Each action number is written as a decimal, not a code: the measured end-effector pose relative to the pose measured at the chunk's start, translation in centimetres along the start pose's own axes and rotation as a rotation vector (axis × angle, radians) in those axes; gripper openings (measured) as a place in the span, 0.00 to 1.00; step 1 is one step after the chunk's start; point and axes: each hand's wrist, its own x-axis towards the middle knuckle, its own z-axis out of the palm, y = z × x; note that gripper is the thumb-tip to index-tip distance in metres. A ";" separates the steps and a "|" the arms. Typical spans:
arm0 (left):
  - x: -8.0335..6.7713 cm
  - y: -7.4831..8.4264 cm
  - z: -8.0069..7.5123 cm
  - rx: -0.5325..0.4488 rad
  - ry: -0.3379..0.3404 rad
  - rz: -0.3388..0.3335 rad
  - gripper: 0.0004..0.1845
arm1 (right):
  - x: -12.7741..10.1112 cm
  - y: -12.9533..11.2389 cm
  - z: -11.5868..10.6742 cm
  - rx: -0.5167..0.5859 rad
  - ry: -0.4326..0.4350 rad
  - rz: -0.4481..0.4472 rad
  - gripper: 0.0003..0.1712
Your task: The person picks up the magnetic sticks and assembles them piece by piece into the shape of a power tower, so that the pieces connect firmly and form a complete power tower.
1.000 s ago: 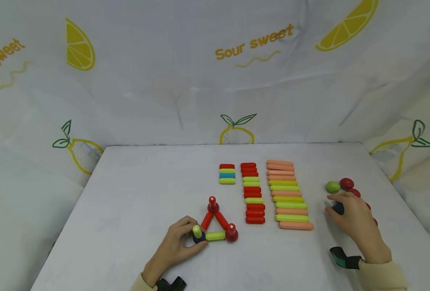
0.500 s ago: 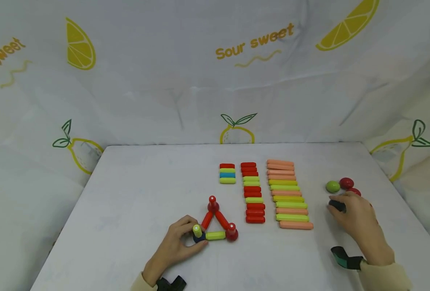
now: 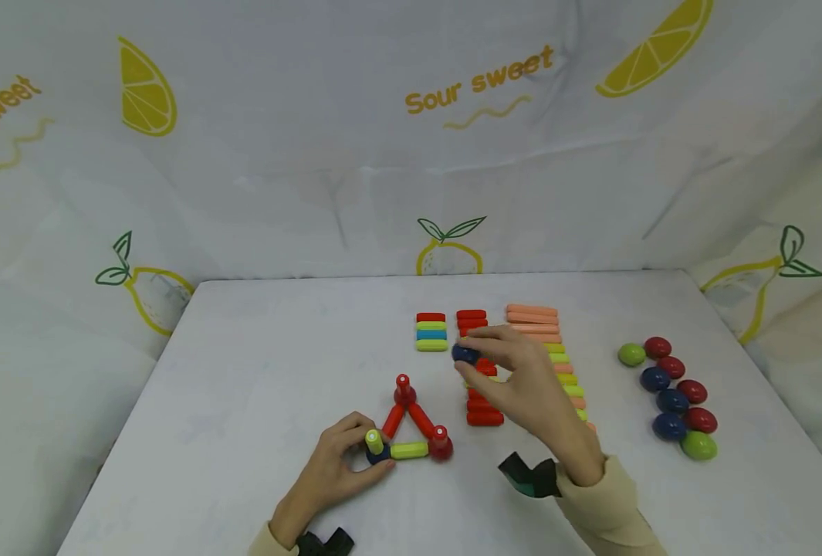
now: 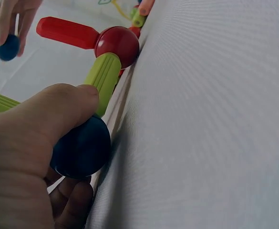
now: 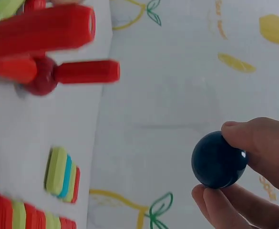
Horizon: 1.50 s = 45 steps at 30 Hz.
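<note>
Nearest the person, the left hand [image 3: 334,467] curls its fingers and thumb round the dark blue ball [image 4: 81,148] at the near-left corner of the triangle frame [image 3: 411,421], steadying it on the white table [image 3: 258,363]; a short lime stick [image 3: 374,441] stands up from that same corner. The frame has 3 corner balls, 2 red and 1 dark blue, joined by 2 red sticks and 1 lime stick, with a red post on each red ball. Just beyond and right of the frame, the right hand [image 3: 522,378] pinches a second dark blue ball [image 3: 465,354] between thumb and fingertips, held in the air above the middle row of sticks [image 3: 478,363]. To seat it well, I would keep the pinch light, bring the ball straight down over a stick end, and hold the frame firm so it does not skid. Beyond the frame lie 3 rows of sticks: a short row of 4 [image 3: 431,332], namely 1 red, 2 lime and 1 blue, then the middle and long rows, partly hidden, so I cannot count them. Far right of the frame rest 9 loose balls [image 3: 671,398]: 4 red, 3 dark blue, 2 green.
</note>
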 end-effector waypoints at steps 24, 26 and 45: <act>0.0 -0.2 0.0 0.011 0.002 0.004 0.12 | 1.6 -1.6 5.6 -0.057 -0.185 -0.027 0.25; 0.0 -0.2 0.0 0.010 0.003 -0.006 0.13 | 1.0 -1.1 4.5 -0.080 -0.151 -0.020 0.26; 0.1 -0.2 0.2 0.078 0.023 -0.084 0.24 | -11.7 12.1 -11.1 -0.593 0.073 0.489 0.27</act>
